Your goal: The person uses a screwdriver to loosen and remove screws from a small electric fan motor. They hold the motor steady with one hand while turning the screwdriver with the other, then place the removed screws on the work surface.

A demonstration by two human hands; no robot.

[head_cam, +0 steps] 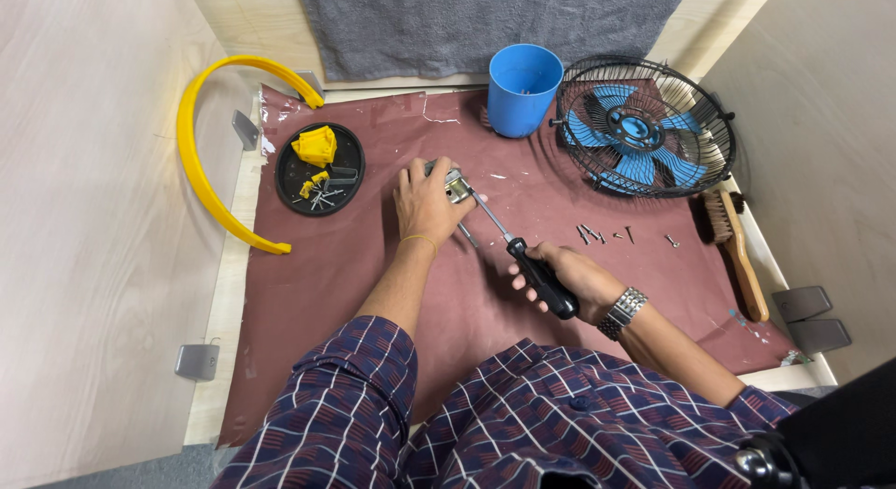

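Observation:
My left hand presses down on a small grey metal motor part lying on the reddish-brown mat. My right hand grips the black handle of a screwdriver, whose thin shaft runs up-left with its tip at the metal part. A wristwatch sits on my right wrist. Both sleeves are plaid.
A black-caged fan with blue blades lies at the right rear beside a blue cup. Loose screws lie near it. A black tray holds yellow pieces and screws. A yellow curved ring is left, a wooden brush right.

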